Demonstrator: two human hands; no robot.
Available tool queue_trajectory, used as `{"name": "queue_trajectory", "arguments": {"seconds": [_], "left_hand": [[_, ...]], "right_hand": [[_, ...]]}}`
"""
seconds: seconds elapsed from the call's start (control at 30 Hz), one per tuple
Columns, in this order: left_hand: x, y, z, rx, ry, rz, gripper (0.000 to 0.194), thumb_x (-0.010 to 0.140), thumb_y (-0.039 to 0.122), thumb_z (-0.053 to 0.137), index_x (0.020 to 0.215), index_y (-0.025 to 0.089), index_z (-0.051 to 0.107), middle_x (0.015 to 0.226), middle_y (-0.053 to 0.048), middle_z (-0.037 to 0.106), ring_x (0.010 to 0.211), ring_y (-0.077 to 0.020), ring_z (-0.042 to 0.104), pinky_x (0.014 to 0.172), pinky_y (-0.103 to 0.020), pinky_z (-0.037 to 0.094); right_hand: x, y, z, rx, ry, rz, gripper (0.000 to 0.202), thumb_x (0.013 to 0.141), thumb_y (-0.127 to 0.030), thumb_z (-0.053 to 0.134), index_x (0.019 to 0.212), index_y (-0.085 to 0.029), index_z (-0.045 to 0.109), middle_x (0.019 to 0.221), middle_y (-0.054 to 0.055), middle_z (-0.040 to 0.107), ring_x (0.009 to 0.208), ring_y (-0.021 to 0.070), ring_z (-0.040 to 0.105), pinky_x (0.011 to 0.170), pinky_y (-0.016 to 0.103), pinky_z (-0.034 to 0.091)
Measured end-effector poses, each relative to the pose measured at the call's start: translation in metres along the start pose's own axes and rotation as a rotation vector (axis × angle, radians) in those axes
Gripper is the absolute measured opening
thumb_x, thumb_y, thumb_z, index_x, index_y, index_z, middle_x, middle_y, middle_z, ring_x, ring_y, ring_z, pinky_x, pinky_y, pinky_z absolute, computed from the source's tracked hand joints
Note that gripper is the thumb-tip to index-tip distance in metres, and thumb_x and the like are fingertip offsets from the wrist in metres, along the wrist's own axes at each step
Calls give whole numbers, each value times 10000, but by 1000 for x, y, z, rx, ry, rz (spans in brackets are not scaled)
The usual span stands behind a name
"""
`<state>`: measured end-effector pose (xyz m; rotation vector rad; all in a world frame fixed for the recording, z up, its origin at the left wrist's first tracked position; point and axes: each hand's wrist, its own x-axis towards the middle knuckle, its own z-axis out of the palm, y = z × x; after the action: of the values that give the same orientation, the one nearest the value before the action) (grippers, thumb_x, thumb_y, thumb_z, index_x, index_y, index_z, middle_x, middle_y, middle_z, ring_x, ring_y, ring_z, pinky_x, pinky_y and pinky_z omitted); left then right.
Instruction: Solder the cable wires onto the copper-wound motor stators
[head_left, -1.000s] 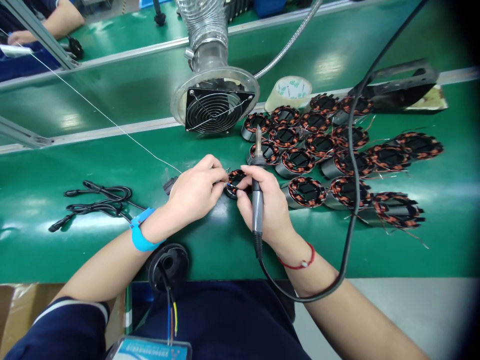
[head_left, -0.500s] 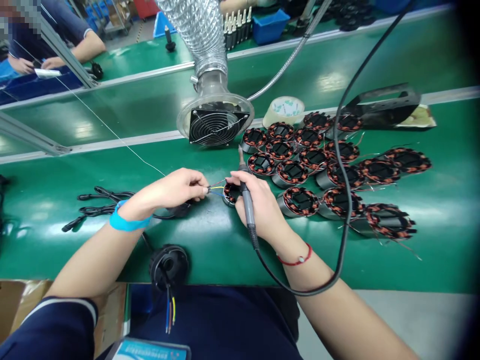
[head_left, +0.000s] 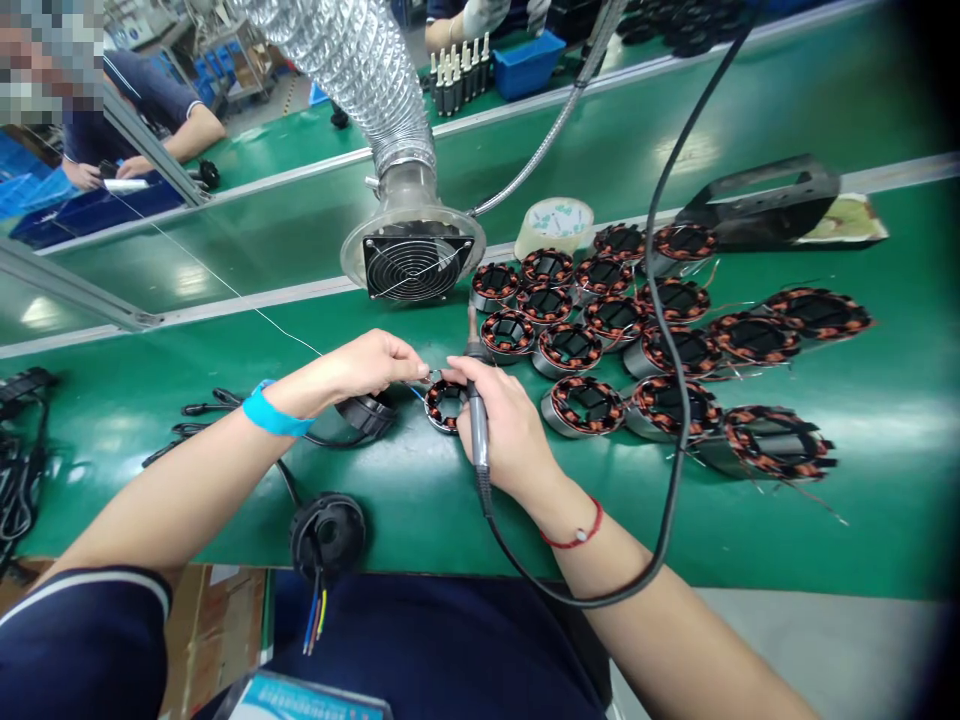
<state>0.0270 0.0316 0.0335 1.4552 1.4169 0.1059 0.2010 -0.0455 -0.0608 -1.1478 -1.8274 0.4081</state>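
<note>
"What do we have at the left end of the bench (head_left: 420, 510)?"

"We see coiled black cables (head_left: 22, 470), then black leads (head_left: 196, 408) ending in plugs, partly behind the forearm with the blue wristband (head_left: 277, 408)."

"And further along?"

"We find a black cap (head_left: 330, 535) near the front edge, its blue, brown and yellow wires hanging past that edge. Farther in, a black round part (head_left: 367, 415) lies just below the left hand (head_left: 375, 362)."

"What are its fingers doing?"

"We see thumb and forefinger pinched together on fine wires (head_left: 418, 392), one of them blue, at the near side of a stator ring (head_left: 433, 412). Their tips are too small for us to make out. The ring sits on the bench between the two hands, partly covered by the right one."

"And that right hand (head_left: 506, 425)?"

"We see its fingers closed around a soldering iron (head_left: 481, 440), tip pointing away from the body, thumb and forefinger close to the wires."

"Then to the right?"

"We have a tape roll (head_left: 555, 228) at the back, rows of wound stators (head_left: 581, 408) in front of it, and a black bracket (head_left: 765, 215) behind them."
</note>
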Motion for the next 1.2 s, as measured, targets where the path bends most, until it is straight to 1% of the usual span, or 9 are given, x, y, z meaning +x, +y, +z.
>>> {"name": "queue_trajectory", "arguments": {"seconds": [0.07, 0.17, 0.3, 0.43, 0.73, 0.87, 1.03, 1.1, 1.2], "left_hand": [[-3, -2, -6, 28, -56, -5, 183, 740, 289, 676, 635, 145, 632, 487, 57, 467, 467, -66, 349, 511, -236, 252], [-6, -6, -11, -6, -60, 0, 155, 704, 269, 684, 634, 141, 631, 513, 47, 483, 498, -68, 368, 525, -233, 252], [-5, -6, -2, -126, 30, 1, 121, 635, 234, 726, 622, 131, 664, 573, 27, 572, 561, -80, 446, 601, -243, 340], [-2, 0, 9, -135, 87, -16, 66, 599, 169, 733, 583, 135, 679, 580, 23, 621, 589, -89, 489, 670, -260, 397], [-1, 0, 11, -141, 71, 3, 54, 659, 139, 717, 607, 149, 720, 625, 8, 679, 633, -106, 557, 771, -286, 458], [-1, -4, 7, -96, 39, 69, 55, 697, 195, 704, 682, 144, 721, 662, 7, 666, 642, -106, 537, 713, -265, 434], [-6, -8, -15, 91, -180, 45, 192, 744, 327, 681, 685, 158, 610, 566, 52, 497, 500, -73, 366, 505, -239, 256], [-7, -10, -20, 111, -182, 35, 208, 721, 321, 683, 648, 158, 576, 550, 56, 460, 497, -72, 337, 498, -244, 223], [-4, -14, -16, 34, -111, 47, 174, 662, 301, 705, 642, 149, 621, 553, 50, 484, 537, -77, 371, 545, -236, 265]], "right_hand": [[-1, -1, -1, 12, 8, 6, 557, 742, -52, 453, 1275, -211, 487, 1094, 75, 717, 962, 257, 649, 835, 430, 512], [-2, -3, -2, 19, 14, 13, 567, 736, -47, 451, 1278, -210, 487, 1094, 75, 715, 965, 263, 646, 843, 441, 515], [-2, -4, -2, 33, 11, 15, 565, 739, -49, 449, 1281, -207, 487, 1101, 77, 712, 971, 263, 642, 852, 446, 515], [-3, -4, -2, 42, 26, 24, 568, 743, -50, 449, 1284, -215, 493, 1099, 72, 710, 968, 256, 645, 861, 444, 518], [-2, -6, 3, 1, 69, 18, 482, 808, -82, 466, 1275, -195, 507, 1084, 98, 698, 988, 260, 653, 838, 424, 537], [-3, -5, 4, 0, 49, -3, 478, 805, -84, 462, 1269, -187, 510, 1081, 104, 707, 988, 261, 666, 848, 433, 530], [-4, -3, 4, 12, 79, 27, 464, 826, -98, 466, 1281, -188, 502, 1132, 110, 698, 1038, 264, 655, 872, 439, 521], [-4, -3, 3, 24, 101, 24, 474, 826, -97, 474, 1288, -199, 498, 1140, 98, 699, 1037, 257, 654, 874, 431, 522], [-4, -3, 1, 32, 125, 11, 488, 825, -93, 474, 1296, -220, 496, 1117, 79, 710, 1010, 246, 662, 861, 419, 526]]}}
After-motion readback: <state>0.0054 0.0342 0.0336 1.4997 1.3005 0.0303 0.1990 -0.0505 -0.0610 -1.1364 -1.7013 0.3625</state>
